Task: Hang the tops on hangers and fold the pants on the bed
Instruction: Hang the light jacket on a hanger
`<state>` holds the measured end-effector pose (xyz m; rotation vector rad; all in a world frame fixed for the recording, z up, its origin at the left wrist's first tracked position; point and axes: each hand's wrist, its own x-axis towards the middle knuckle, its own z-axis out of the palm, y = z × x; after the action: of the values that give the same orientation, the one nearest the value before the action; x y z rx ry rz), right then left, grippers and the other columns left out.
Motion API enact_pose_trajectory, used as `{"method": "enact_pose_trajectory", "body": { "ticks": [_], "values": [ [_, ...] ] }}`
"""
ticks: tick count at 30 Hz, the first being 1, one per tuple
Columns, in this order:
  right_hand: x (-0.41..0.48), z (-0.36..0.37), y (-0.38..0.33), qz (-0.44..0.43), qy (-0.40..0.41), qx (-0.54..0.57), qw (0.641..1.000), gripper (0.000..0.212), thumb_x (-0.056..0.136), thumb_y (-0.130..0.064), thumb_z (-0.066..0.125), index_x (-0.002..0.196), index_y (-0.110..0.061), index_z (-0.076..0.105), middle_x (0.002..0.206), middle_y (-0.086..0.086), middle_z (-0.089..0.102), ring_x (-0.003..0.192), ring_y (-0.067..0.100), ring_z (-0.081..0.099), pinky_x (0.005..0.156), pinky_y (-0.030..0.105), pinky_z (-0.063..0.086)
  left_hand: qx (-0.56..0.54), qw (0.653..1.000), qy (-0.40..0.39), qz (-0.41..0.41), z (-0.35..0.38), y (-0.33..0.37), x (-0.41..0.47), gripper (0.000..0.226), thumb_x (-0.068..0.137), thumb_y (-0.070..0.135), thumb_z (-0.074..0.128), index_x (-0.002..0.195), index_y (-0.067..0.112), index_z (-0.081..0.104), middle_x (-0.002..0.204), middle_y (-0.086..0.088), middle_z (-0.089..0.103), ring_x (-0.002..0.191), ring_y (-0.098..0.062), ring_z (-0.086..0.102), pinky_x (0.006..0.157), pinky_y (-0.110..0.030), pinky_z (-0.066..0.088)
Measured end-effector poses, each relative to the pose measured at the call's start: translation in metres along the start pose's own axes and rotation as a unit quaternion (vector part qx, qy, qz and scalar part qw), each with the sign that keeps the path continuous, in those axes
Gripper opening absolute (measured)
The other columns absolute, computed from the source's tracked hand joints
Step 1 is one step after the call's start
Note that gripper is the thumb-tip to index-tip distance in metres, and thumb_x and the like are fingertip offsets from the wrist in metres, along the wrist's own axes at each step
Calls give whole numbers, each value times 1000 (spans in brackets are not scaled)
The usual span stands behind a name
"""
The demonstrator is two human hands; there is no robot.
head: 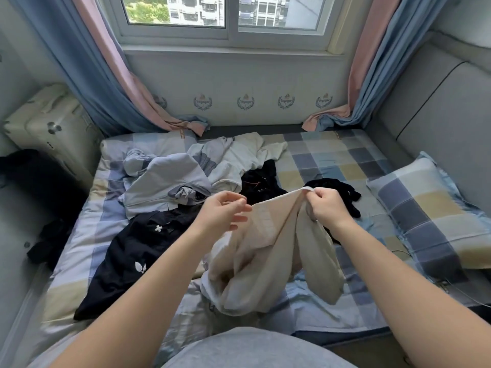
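head view: the cream garment (268, 251) is held up over the near middle of the bed (332, 166), and its lower folds bunch on the sheet close to the person's body. the right hand (329, 205) has thumb and curled fingers pinching the garment's top edge. the left hand (225, 211) has its fingers loosely spread with the tips at the other end of that edge; whether they grip it cannot be told.

open room lies to the right of the hands, where a stretch of bare checked sheet runs from the far edge of the bed toward the pillow (435, 208). the pillow lies along the right edge, against the padded headboard (438, 102). the far edge meets the wall under the window (225, 14), and the curtain (106, 83) ends spill onto both far corners.

the left half is crowded. a dark navy garment (132, 251) with white marks sprawls just left of the left forearm, reaching toward the near left edge. behind it a heap of pale grey and white clothes (172, 176) covers the far left and middle. a black garment (263, 179) lies just beyond the hands, and another black piece (342, 192) sits behind the right hand. off the left edge stand a cream suitcase (47, 128) and some dark clothing (34, 176) beside it.
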<state>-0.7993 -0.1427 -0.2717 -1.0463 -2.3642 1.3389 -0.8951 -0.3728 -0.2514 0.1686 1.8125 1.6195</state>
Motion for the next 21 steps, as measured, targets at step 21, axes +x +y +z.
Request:
{"method": "enact_pose_trajectory", "body": {
  "ticks": [21],
  "values": [
    [-38,13,-70,27,-126,289,949,34,103,-20,55,136,-18,53,132,8,64,119,23,62,101,45,51,91,992,33,87,2,-31,-3,12,76,18,56,73,16,68,68,5,62,63,-9,53,60,-27,42]
  ]
}}
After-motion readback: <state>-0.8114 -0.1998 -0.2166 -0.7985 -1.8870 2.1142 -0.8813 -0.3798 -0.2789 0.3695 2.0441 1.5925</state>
